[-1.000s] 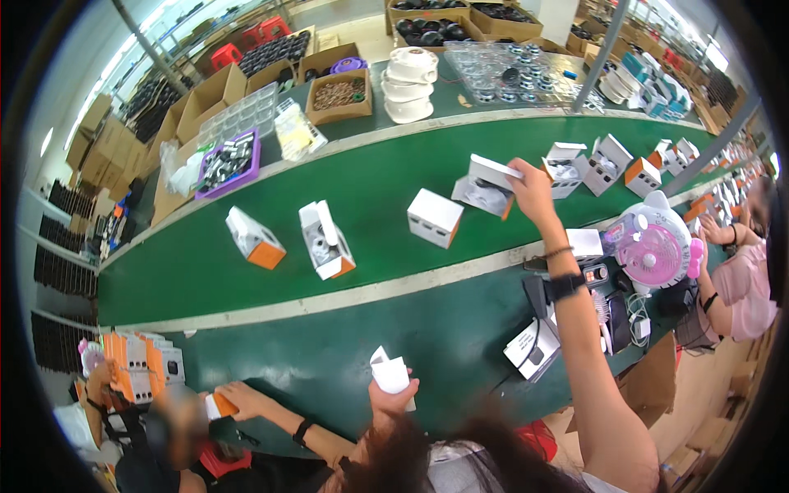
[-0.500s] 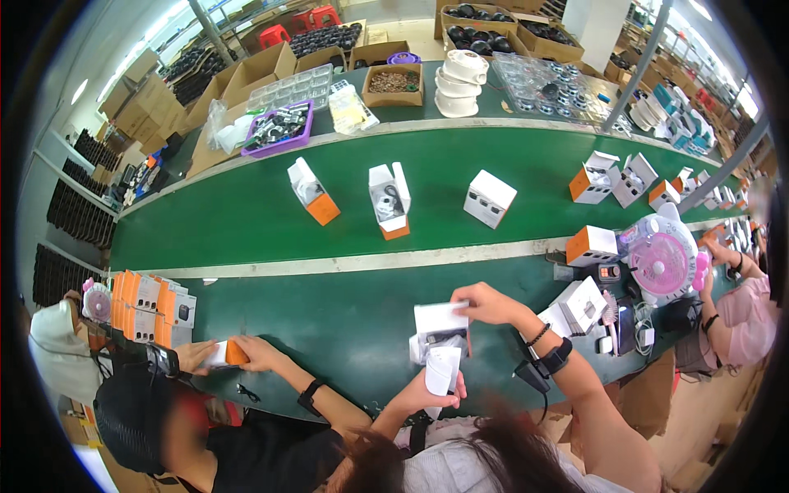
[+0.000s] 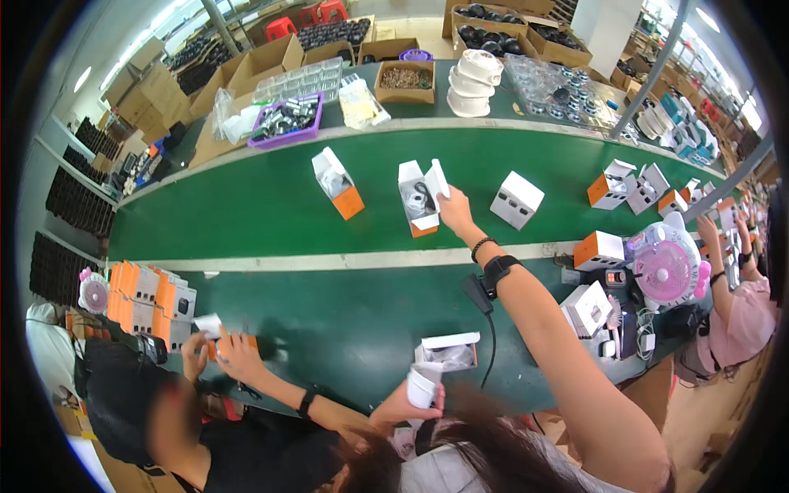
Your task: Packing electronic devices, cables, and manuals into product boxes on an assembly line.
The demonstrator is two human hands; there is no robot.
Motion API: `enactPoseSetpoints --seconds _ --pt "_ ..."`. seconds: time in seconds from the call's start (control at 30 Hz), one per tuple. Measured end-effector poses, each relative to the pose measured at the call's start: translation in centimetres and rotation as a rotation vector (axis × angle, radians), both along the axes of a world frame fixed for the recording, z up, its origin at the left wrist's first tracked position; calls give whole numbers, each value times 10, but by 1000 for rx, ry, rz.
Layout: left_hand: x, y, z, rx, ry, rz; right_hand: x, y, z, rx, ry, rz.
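Note:
My left hand [image 3: 415, 404] holds a curled bundle of white paper leaflets [image 3: 424, 384] near the table's front edge. Just beyond it, an opened white box [image 3: 462, 353] rests on the green table, something in clear plastic inside. My right arm stretches forward over the belt. There my right hand [image 3: 454, 212] pinches the raised flap of an open white-and-orange box [image 3: 408, 197], which contains a white device and a black cable. My right fingertips are partly hidden behind the flap. On the same belt are another open box [image 3: 338, 182] to the left and a closed one [image 3: 518, 200] to the right.
At left, a co-worker's hands [image 3: 230, 349] handle a small box beside stacked orange-and-white boxes [image 3: 152, 304]. A pink fan [image 3: 662, 267], a white box [image 3: 587, 309] and a hairbrush stand at right. A purple basket [image 3: 288, 123] of parts sits beyond the belt.
My right hand let go of the near box, now on the table, and reached forward to a box on the belt. The belt boxes shifted right. My left hand keeps the leaflets.

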State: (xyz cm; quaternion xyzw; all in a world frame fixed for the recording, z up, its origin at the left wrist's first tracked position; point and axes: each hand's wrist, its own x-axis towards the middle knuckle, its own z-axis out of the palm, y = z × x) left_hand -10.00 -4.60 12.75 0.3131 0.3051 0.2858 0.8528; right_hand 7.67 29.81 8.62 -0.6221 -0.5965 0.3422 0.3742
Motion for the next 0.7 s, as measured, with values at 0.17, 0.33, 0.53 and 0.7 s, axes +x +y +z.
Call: enactPoseSetpoints --seconds 0.17,0.33,0.53,0.7 --pt "-54 -11 -36 16 99 160 19 -40 -13 -80 169 202" --pt "-64 -10 -55 76 131 31 51 -119 -14 -228 -69 648" --pt "0 -15 -45 113 106 -28 78 -220 -29 -18 265 368" --pt "25 -49 -48 92 26 -251 82 -332 60 201 57 485"
